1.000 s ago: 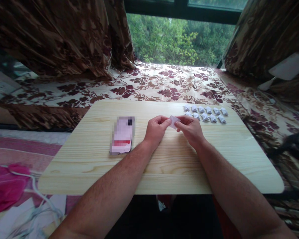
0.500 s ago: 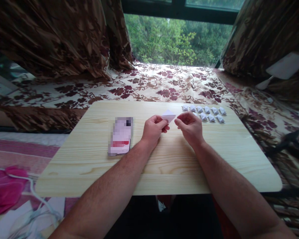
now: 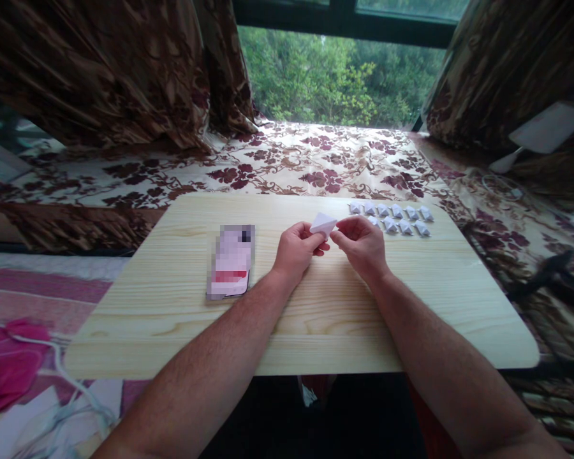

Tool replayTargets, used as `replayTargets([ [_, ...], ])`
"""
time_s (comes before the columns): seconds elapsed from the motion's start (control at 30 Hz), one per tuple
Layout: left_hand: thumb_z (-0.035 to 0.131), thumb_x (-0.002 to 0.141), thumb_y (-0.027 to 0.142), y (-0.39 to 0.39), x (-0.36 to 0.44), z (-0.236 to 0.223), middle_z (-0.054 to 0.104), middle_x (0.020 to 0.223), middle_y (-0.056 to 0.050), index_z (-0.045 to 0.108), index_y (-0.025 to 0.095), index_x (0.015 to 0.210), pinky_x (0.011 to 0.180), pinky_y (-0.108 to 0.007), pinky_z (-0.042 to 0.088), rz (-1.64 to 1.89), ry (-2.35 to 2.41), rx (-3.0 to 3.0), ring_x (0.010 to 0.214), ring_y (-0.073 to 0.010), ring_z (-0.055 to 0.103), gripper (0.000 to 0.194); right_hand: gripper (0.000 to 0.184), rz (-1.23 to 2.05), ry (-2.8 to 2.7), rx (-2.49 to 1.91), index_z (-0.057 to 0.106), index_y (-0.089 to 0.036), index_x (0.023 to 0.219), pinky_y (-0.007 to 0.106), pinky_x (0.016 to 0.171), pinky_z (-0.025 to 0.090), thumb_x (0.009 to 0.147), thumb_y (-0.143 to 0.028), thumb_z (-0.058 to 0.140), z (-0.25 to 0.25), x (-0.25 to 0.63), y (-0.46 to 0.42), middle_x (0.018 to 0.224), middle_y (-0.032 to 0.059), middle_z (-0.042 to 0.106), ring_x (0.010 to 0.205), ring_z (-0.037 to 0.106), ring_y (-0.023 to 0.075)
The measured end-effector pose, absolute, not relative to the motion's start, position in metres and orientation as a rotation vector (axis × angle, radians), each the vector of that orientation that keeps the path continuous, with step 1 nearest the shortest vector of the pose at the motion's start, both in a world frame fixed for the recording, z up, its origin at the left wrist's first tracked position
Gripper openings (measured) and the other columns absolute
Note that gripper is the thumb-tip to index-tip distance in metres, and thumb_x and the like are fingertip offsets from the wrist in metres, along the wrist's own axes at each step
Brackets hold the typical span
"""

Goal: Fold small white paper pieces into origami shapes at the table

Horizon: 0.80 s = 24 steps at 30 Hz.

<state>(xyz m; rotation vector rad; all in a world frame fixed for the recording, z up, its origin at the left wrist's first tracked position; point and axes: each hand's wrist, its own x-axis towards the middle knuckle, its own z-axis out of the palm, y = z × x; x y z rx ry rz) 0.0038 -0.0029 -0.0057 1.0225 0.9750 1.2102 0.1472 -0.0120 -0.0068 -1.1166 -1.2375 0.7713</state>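
Note:
A small white piece of folded paper (image 3: 323, 223) is held up over the middle of the table, showing a diamond shape with a crease across it. My left hand (image 3: 296, 250) grips its lower left side between thumb and fingers. At the paper's right corner, my right hand (image 3: 363, 243) is closed in a pinch, with thumb and forefinger on the edge. Beyond the right hand lie several small white folded paper pieces (image 3: 390, 224) in two rows, some partly hidden by that hand.
A phone (image 3: 230, 261), partly pixelated, lies left of my hands on the light wooden table (image 3: 138, 306). Behind the table is a flower-patterned cloth (image 3: 287, 159) below a window. White cables (image 3: 62, 363) and paper sheets lie at the lower left.
My right hand has moved slightly left, from beside the paper to its right corner. The paper has tilted, and its face shows as a fuller diamond.

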Motion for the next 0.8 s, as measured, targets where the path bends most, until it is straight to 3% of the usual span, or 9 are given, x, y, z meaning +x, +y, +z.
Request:
replayTargets([
  [0.23, 0.078, 0.069, 0.028, -0.0038, 0.0038, -0.0065, 0.067, 0.07, -0.003, 0.064, 0.014, 0.081, 0.052, -0.021, 0.049, 1.2, 0.99, 1.062, 0.06, -0.0136, 0.066, 0.023, 0.023, 0.797, -1.246, -1.091, 0.063, -0.019, 0.087, 0.024, 0.053, 0.044, 0.071, -0.026, 0.078, -0.0078, 0.1481, -0.011, 0.069, -0.0022, 0.063, 0.058, 0.056, 0.0111],
  [0.57, 0.073, 0.072, 0.027, -0.0042, 0.0039, -0.0053, 0.063, 0.058, -0.002, 0.066, 0.013, 0.077, 0.049, -0.02, 0.044, 1.187, 0.993, 1.133, 0.05, -0.0102, 0.057, 0.017, 0.014, 0.778, -1.278, -1.056, 0.065, -0.019, 0.076, 0.026, 0.056, 0.045, 0.074, -0.027, 0.077, -0.0084, 0.1463, -0.0124, 0.068, -0.0012, 0.064, 0.059, 0.056, 0.0113],
  [0.8, 0.068, 0.072, 0.026, -0.0057, 0.0039, -0.0024, 0.066, 0.061, -0.004, 0.066, 0.013, 0.072, 0.046, -0.021, 0.043, 1.156, 1.003, 1.085, 0.048, -0.0102, 0.057, 0.014, 0.008, 0.754, -1.346, -0.993, 0.07, -0.021, 0.084, 0.028, 0.062, 0.048, 0.076, -0.02, 0.072, -0.0142, 0.1473, -0.0131, 0.074, 0.0, 0.067, 0.065, 0.06, 0.0139],
])
